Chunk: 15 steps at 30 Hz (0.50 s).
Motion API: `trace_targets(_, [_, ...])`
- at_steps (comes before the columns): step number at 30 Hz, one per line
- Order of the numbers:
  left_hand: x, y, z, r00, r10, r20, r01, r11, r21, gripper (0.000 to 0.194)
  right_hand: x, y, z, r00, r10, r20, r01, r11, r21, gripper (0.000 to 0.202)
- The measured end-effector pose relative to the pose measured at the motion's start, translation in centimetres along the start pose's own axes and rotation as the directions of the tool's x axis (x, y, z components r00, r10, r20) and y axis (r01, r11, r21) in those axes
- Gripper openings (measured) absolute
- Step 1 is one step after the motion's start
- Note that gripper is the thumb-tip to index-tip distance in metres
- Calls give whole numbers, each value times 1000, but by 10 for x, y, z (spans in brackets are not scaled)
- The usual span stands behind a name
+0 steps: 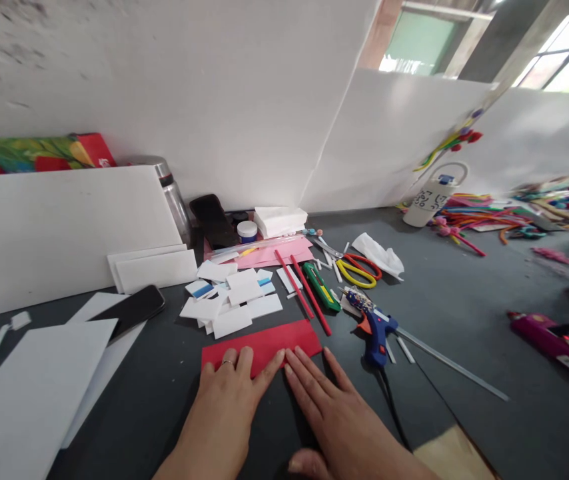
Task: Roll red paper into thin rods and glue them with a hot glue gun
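Note:
A strip of red paper point(259, 335) lies flat on the dark table, just in front of me. My left hand point(229, 393) rests on its near left part, fingers spread, with a ring on one finger. On the near right edge my right hand point(324, 393) lies flat with its fingers stretched out. The index fingertips of both hands almost meet at the paper's near edge. Beyond the paper is a pile of white card pieces point(232, 297). Two thin red sticks point(309, 293) and a green utility knife point(321, 287) lie just past its right end.
A blue glue gun point(378, 333) with a clear glue stick lies at right, its cord running towards me. Scissors point(359, 270) are behind it. White sheets point(29, 393) and a black phone point(134, 312) lie left. A white bottle point(427, 202) and a purple glue gun point(554, 343) stand farther right.

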State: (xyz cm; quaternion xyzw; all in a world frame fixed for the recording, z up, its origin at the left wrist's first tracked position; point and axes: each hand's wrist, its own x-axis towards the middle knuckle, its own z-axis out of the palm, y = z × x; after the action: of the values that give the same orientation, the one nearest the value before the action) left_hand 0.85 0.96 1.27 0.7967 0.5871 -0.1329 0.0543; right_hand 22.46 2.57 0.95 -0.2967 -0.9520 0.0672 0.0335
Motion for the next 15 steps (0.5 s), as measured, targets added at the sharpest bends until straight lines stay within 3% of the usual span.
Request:
trace_targets(8, [-1, 1, -5, 1000, -10, 22, 10, 1000, 1, 111, -16, 20, 2, 991, 115, -73, -117, 993, -24, 78])
trace_targets(15, [0, 6, -15, 999, -9, 46, 8, 1000, 10, 103, -3, 6, 1, 971, 158, -178, -186, 971, -151, 89])
